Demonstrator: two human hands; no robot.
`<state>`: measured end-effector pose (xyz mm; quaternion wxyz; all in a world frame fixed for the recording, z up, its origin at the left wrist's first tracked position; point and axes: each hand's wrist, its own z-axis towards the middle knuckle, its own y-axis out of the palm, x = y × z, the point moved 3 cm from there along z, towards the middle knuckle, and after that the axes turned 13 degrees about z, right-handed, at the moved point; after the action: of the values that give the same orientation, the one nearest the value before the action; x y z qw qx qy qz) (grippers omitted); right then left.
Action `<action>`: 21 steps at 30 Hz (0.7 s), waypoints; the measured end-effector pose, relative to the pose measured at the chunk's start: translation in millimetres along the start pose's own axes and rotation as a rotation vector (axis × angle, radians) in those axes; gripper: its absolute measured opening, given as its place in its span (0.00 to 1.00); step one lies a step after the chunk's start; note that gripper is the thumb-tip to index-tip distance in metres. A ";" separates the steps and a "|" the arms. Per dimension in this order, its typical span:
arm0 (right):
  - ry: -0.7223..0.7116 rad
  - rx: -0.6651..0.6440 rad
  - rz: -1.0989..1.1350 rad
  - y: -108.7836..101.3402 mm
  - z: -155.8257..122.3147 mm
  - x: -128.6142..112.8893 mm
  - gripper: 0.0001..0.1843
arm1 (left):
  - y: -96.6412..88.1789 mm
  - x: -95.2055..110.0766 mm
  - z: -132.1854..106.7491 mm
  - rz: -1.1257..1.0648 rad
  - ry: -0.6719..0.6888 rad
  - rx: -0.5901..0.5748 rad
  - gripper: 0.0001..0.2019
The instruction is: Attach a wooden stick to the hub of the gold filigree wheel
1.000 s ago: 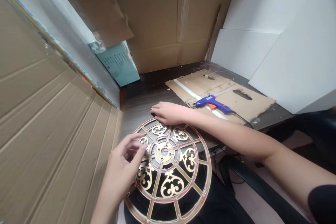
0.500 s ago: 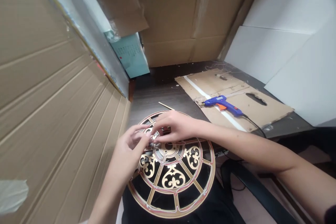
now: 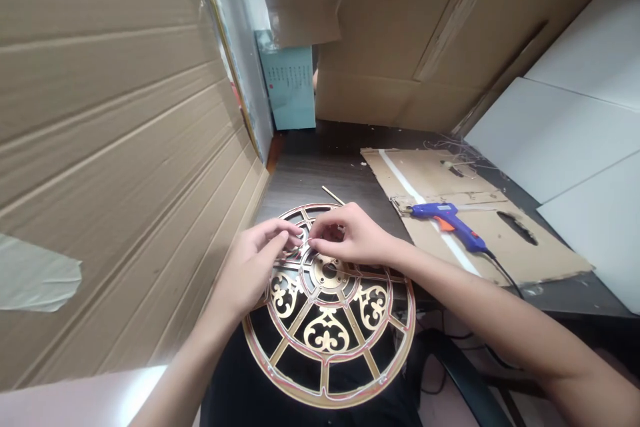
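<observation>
A round gold and black fretwork disc (image 3: 327, 327) with scroll ornaments lies at the near edge of the dark table, partly over my lap. My left hand (image 3: 255, 263) and my right hand (image 3: 353, 235) meet over its far left sector, near the hub. Both have fingers pinched together, tips almost touching. What they pinch is too small to make out. A thin wooden stick (image 3: 333, 195) lies on the table just beyond the disc.
A blue glue gun (image 3: 447, 221) with an orange trigger rests on a flat cardboard sheet (image 3: 505, 250) to the right, its cable trailing off the table. Cardboard panels (image 3: 110, 147) wall in the left and back. White foam boards (image 3: 565, 140) lean at the right. A teal box (image 3: 293, 87) stands at the back.
My right hand came back from the disc's far rim to meet the left hand near the hub. The view swung left and the thin stick came into sight.
</observation>
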<state>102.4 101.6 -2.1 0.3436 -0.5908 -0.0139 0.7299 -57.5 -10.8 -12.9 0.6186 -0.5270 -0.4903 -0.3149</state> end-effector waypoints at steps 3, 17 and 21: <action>0.088 0.029 0.035 -2.5 0.9 3.5 0.04 | 2.3 0.4 0.3 -0.003 -0.003 -0.011 0.11; 0.278 0.139 0.191 -8.8 2.0 15.4 0.01 | 1.6 0.7 -0.4 0.193 0.000 0.053 0.24; 0.276 0.086 0.253 -8.1 2.1 11.6 0.03 | 11.2 7.5 -0.3 0.425 0.120 0.022 0.13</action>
<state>103.8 114.6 -7.9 0.2725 -0.6671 0.1391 0.6792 -44.8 -7.4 -9.7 0.7050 -0.5919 -0.3339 -0.2031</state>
